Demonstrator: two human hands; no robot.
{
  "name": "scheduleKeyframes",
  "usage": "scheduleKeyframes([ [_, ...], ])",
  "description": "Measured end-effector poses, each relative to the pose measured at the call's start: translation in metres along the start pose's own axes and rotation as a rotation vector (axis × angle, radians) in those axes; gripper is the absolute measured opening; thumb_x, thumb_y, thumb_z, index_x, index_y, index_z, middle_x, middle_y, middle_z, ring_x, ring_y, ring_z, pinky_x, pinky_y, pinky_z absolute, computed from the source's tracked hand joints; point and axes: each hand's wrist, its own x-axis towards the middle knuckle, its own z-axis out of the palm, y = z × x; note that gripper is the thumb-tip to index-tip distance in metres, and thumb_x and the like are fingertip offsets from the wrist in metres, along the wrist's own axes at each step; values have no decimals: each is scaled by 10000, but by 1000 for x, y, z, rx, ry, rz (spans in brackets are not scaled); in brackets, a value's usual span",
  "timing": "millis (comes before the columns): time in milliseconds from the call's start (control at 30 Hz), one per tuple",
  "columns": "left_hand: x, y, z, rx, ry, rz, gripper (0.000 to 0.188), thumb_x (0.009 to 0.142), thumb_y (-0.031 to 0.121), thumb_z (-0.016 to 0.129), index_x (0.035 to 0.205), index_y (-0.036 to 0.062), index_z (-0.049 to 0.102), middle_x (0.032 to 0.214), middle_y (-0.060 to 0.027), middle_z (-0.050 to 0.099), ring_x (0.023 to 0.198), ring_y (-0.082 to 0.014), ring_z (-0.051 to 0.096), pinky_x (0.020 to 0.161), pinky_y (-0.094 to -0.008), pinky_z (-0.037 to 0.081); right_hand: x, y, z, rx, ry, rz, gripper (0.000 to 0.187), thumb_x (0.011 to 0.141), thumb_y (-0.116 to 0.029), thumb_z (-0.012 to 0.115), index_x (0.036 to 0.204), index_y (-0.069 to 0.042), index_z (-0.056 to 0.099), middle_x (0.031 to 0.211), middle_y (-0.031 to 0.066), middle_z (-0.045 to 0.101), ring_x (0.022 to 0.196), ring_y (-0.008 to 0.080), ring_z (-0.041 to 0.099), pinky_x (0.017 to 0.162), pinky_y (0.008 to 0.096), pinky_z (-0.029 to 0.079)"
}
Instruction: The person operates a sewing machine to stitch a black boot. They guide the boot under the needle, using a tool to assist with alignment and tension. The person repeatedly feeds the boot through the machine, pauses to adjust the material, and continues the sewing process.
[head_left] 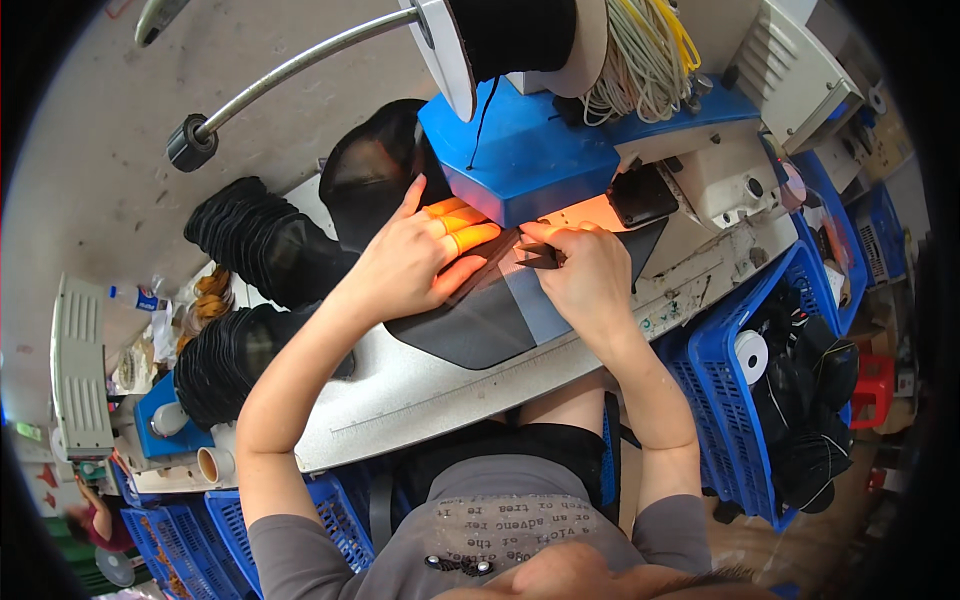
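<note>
Left hand (415,262) laid flat, fingers spread, on dark fabric piece (480,320) at blue sewing machine (520,150). Small black snips (540,256) pinched in right hand (588,275), resting on fabric.

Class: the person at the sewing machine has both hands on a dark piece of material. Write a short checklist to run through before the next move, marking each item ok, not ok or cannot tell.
1. Left hand flat on the dark material: ok.
2. Right hand grips small black snips: ok.
3. Fingers clear of the needle: cannot tell, hidden under the blue machine head.
4. Work area lit: ok.
5. Thread from the black spool runs down: ok.
</note>
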Motion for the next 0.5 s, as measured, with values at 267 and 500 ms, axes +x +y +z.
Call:
scheduleKeyframes([
  [267, 1, -11, -1, 64, -34, -8, 317, 909, 269, 609, 1192, 143, 674, 1069, -143, 665, 1176, -287, 555, 1168, -549, 178, -11, 12, -9, 37, 153, -130, 162, 773, -125, 716, 927, -89, 751, 631, 75, 612, 624, 248, 576, 610, 360, 451],
  [500, -1, 0, -4, 156, 11, -45, 273, 908, 262, 615, 1145, 159, 703, 1024, -105, 681, 1089, -275, 598, 1168, -570, 146, -20, 21, -21, 51, 139, -227, 330, 618, -12, 620, 922, -75, 732, 679, 42, 628, 672, 241, 570, 643, 354, 425],
])
